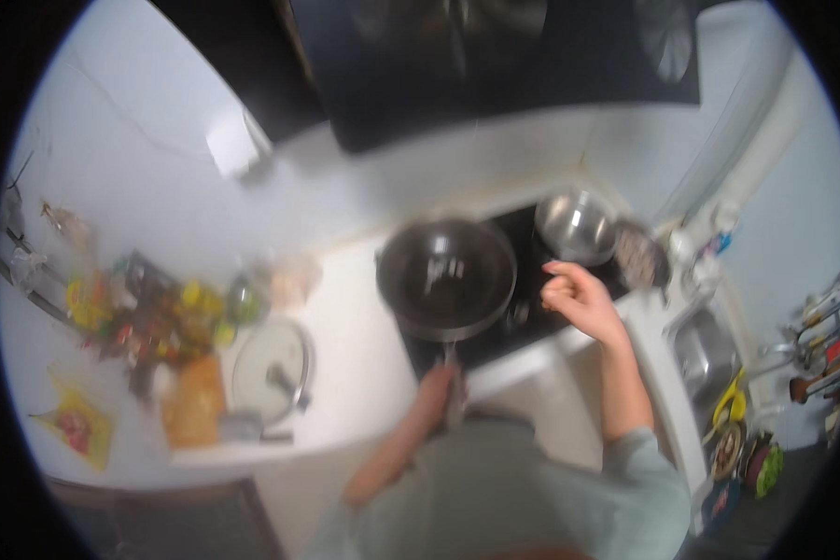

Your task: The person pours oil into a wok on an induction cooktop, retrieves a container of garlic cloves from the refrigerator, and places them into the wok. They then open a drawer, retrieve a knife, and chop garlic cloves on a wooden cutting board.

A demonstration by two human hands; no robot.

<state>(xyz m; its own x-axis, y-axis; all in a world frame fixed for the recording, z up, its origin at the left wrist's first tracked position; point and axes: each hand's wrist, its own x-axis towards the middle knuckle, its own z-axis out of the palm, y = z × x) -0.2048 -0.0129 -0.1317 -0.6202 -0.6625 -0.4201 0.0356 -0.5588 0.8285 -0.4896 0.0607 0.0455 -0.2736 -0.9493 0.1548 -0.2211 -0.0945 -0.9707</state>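
Note:
My left hand [442, 395] is closed around the handle of a dark frying pan [448, 287], which stands on the left part of a black cooktop [521, 315]. Light glints off the pan's inside. My right hand [574, 294] is over the cooktop's front right part, its fingers curled and the index finger pointing towards a shiny metal bowl [575, 225]. Whether that hand holds anything small is hard to tell, as the picture is blurred. Right of the bowl lies a dark container with greyish contents [640, 257].
Left of the pan, a white counter [353, 350] bears a glass lid [269, 371], a wooden cutting board [194, 402], a cleaver [248, 427] and several bottles and packets. A sink [703, 346] is at right, with utensils on the wall beyond. A black range hood [504, 77] hangs above.

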